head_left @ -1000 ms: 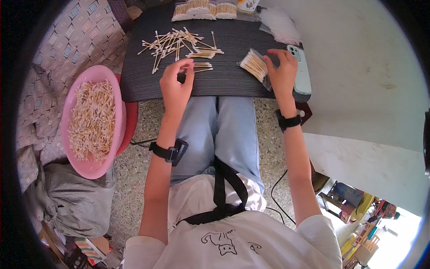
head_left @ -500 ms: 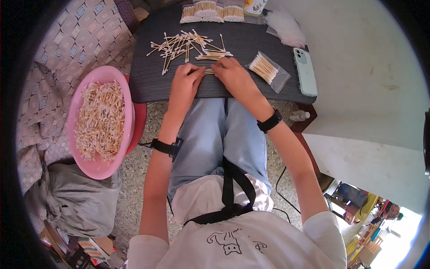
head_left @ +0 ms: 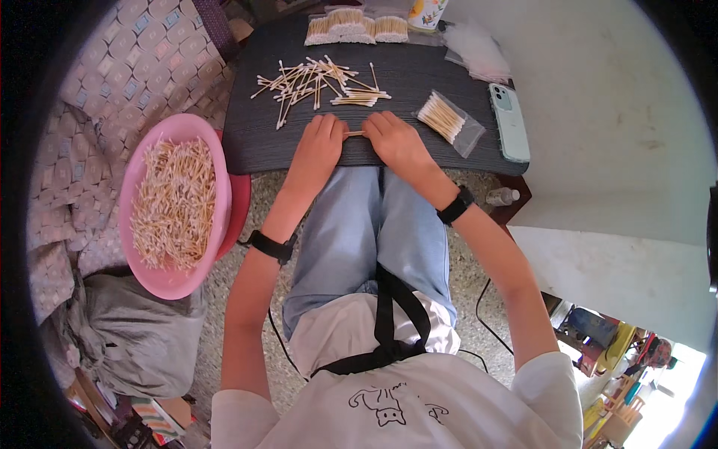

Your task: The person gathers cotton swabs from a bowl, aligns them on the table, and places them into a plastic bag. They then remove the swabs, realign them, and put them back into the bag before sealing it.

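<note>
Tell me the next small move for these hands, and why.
Probably carry the held swabs to the clear bag: the left hand and right hand grasp them from either end, and the bag, to the right, already contains a bundle yet seems to have spare room.

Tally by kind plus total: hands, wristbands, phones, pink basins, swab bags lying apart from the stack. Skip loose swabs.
Hands: 2 (left hand, right hand)
Black wristbands: 2
Phone: 1
Pink basin: 1
Swab bag apart from the stack: 1
Total: 7
</note>
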Tool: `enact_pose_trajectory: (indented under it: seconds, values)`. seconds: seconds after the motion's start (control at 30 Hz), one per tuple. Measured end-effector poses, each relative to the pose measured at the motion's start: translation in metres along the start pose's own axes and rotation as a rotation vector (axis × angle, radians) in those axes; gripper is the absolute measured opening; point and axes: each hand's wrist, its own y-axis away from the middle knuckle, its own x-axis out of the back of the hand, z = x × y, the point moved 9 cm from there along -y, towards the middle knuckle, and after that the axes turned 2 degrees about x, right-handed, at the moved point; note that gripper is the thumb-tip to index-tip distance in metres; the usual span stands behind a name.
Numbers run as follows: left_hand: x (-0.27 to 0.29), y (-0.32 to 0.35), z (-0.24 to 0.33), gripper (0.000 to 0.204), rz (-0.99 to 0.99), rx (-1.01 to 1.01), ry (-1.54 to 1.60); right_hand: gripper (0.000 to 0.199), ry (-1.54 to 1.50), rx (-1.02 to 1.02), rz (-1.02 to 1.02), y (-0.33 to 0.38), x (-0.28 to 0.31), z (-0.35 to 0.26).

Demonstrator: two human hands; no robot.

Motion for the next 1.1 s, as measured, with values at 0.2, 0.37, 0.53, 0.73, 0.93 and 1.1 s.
enact_pose_trajectory:
  seconds: [0.2, 0.37, 0.53, 0.73, 0.93, 1.1]
  values:
    - [0.009, 0.001, 0.013, 0.012, -0.014, 0.000, 0.128, 0.009, 0.002, -0.113, -0.047, 0.013, 0.013, 0.002]
    - [0.018, 0.004, 0.009, 0.015, -0.148, 0.252, 0.784, 0.014, -0.550, -0.343, 0.068, 0.034, 0.049, 0.018]
    - [0.003, 0.011, 0.024, 0.021, -0.323, 0.427, 1.214, 0.017, -0.822, -0.622, 0.066, 0.062, 0.064, 0.021]
    - [0.003, 0.011, 0.048, 0.021, -0.329, 0.476, 1.378, 0.020, -1.299, -0.931, 0.101, 0.098, 0.047, 0.028]
    - [-0.003, 0.014, 0.050, 0.021, -0.307, 0.505, 1.399, 0.021, -1.243, -0.885, 0.136, 0.100, 0.061, 0.024]
    - [-0.014, 0.012, 0.059, 0.023, -0.286, 0.619, 1.442, 0.023, -0.371, -0.313, 0.191, 0.083, 0.111, 0.004]
